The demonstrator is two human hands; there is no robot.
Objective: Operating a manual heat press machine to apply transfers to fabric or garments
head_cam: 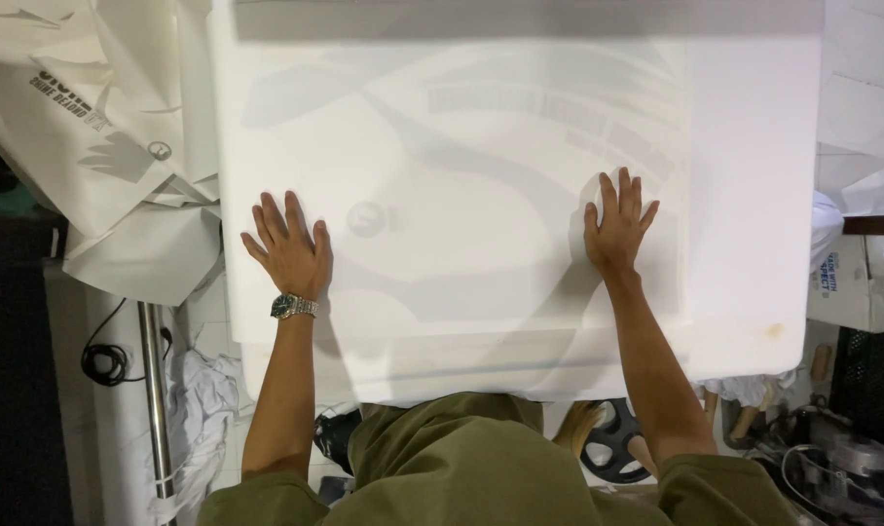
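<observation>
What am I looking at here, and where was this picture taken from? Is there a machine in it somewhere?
No machine: this is a person at work, filmed by a camera worn on their head, so you look straight down over their olive-green sleeves at their own two hands. The left hand, with a metal wristwatch, and the right hand both lie flat, fingers spread, on a large white sheet that covers a white table. A faint grey printed design shows through the sheet. Neither hand grips anything; they only press on the sheet. To the left lies a heap of similar white printed sheets. Below the table edge you can glimpse a metal pole, a black cable and some clutter on the floor.
</observation>
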